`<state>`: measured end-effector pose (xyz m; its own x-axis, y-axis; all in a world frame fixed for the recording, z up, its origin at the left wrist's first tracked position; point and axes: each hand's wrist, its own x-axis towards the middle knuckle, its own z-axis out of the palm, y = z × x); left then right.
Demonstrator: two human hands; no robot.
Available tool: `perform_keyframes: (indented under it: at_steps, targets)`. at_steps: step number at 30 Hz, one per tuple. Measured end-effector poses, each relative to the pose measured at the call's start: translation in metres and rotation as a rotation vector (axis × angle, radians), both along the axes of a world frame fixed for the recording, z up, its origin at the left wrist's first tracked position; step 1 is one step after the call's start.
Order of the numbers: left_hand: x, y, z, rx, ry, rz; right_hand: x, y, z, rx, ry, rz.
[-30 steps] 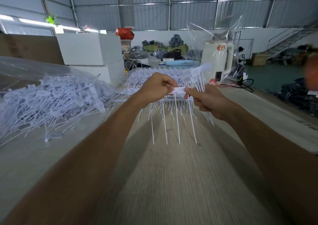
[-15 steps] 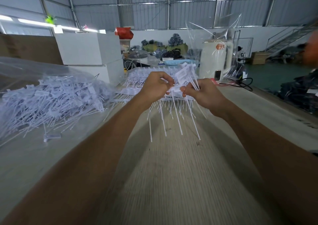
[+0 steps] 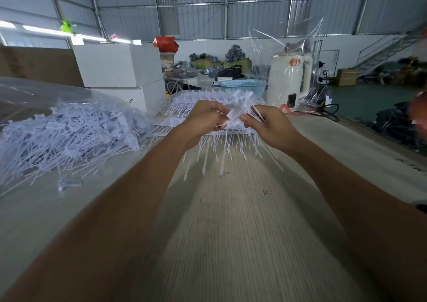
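Note:
Both hands are raised over the wooden table, working a bunch of white plastic tag ties. My left hand grips one end of the bunch with curled fingers. My right hand pinches the other end, with several thin tails sticking up past its fingers. Long white tails hang down below both hands toward the table. Behind the hands lies a flat row of more white ties.
A big loose heap of white ties lies on clear plastic at the left, with one stray tie in front of it. White boxes, a blue basket and a plastic-wrapped white machine stand at the back.
The hands have come closer together and bent the bunch, so its tag ends now stick upward between them instead of lying stretched flat. The hanging tails have shifted slightly.

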<state>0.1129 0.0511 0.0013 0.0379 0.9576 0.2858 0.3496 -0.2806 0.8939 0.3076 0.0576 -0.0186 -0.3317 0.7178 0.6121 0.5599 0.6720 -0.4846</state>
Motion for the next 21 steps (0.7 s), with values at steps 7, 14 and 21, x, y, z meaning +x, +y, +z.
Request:
perform_keyframes:
  at_steps: [7,14,21]
  targets:
    - [0.002,0.000,0.000,0.074,0.076,-0.101,-0.008,0.002,-0.005,-0.145,0.143,-0.050]
    - [-0.006,0.001,-0.006,-0.004,0.139,-0.126,-0.008,-0.006,-0.001,-0.206,0.329,-0.007]
    - [-0.012,0.000,-0.008,-0.041,0.071,-0.092,-0.007,-0.009,0.005,-0.269,0.471,-0.013]
